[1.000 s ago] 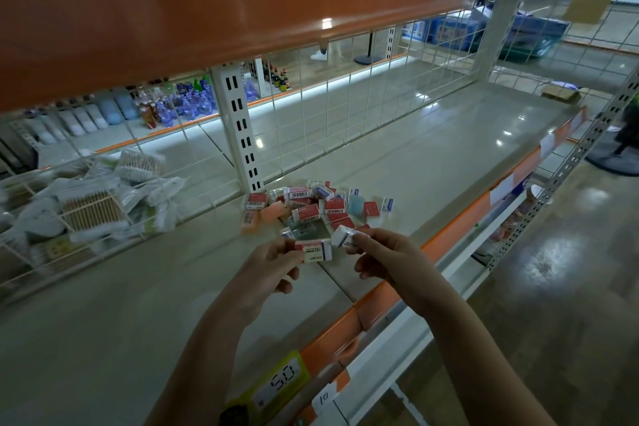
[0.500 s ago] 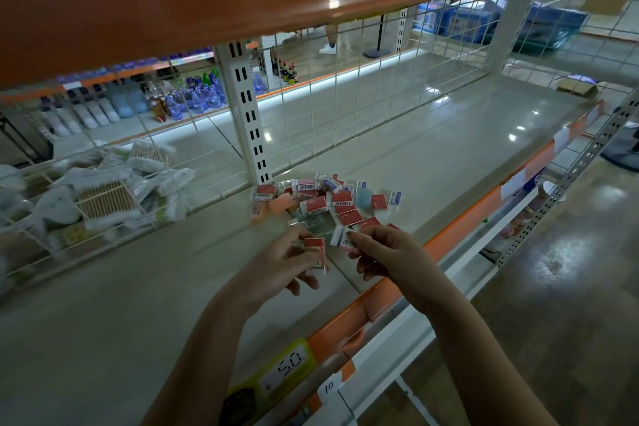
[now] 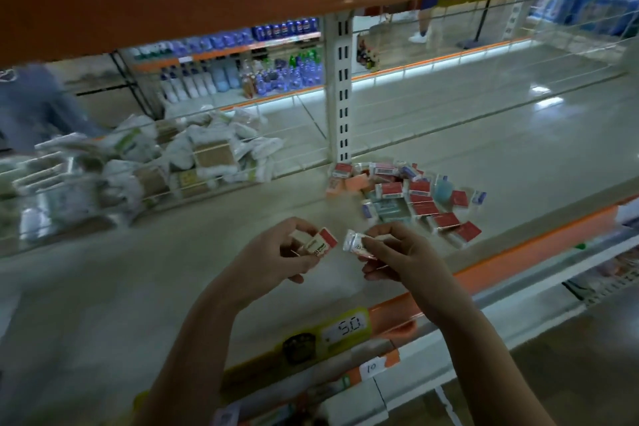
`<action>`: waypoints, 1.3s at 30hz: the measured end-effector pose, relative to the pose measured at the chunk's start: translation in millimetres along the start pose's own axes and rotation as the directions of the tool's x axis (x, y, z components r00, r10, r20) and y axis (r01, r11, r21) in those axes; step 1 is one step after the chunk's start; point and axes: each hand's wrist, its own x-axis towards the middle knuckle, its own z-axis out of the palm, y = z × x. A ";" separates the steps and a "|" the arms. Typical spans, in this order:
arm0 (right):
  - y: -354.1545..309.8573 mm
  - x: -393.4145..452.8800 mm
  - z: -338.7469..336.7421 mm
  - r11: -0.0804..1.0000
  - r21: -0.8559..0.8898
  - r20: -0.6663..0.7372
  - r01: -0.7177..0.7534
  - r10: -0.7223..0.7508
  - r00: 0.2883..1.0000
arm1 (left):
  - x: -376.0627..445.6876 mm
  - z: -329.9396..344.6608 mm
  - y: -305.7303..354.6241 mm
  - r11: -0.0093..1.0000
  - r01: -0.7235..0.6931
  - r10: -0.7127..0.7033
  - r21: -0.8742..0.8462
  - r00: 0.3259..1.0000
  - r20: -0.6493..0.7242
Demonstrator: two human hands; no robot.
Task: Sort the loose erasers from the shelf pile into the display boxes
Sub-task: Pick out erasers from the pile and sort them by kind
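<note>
Above the bare shelf (image 3: pixel 103 304), the left hand (image 3: pixel 276 258) pinches a red-and-white eraser (image 3: pixel 320 243) while the right hand (image 3: pixel 397 254) pinches a white-wrapped eraser (image 3: pixel 356 244), the two nearly touching. The eraser pile (image 3: pixel 408 199) lies beyond, right of the hands, its nearest pieces close to the shelf's orange front edge (image 3: pixel 518 252).

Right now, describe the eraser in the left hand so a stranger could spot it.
Start at the pale grey shelf and its pile of loose erasers. Nearer the camera, two hands meet above the shelf. The left hand pinches a small white eraser with a red end; the right hand holds a clear-wrapped white one.
</note>
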 end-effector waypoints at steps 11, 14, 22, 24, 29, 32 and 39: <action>3.7 2.4 92.8 0.999 0.052 0.155 0.001 -0.009 0.988 | -88.6 -56.4 -27.4 0.967 0.027 -0.085 -0.253 0.971 -0.222; 6.2 -1.4 113.6 0.997 0.067 0.206 -0.036 0.021 0.978 | -105.6 -69.1 -37.7 0.942 0.033 -0.117 -0.334 0.964 -0.237; 5.4 -26.8 185.1 0.992 -0.117 0.302 0.046 -0.009 0.953 | -163.2 -117.5 -63.8 0.952 -0.021 -0.064 -0.306 0.962 -0.266; 5.8 -34.6 209.0 0.990 -0.129 0.314 0.063 -0.020 0.949 | -181.0 -133.3 -69.4 0.962 -0.047 -0.033 -0.270 0.958 -0.285; 11.4 -52.4 270.2 0.976 -0.176 0.301 0.125 -0.068 0.951 | -230.8 -178.5 -90.7 0.989 -0.058 0.012 -0.137 0.950 -0.313; 18.8 -60.8 304.6 0.966 -0.208 0.300 0.151 -0.084 0.950 | -261.1 -204.2 -104.2 0.998 -0.053 0.038 -0.039 0.948 -0.316; 29.7 -71.0 364.1 0.923 -0.320 0.376 0.213 -0.082 0.923 | -317.5 -239.3 -125.3 1.000 -0.031 0.027 -0.005 0.931 -0.363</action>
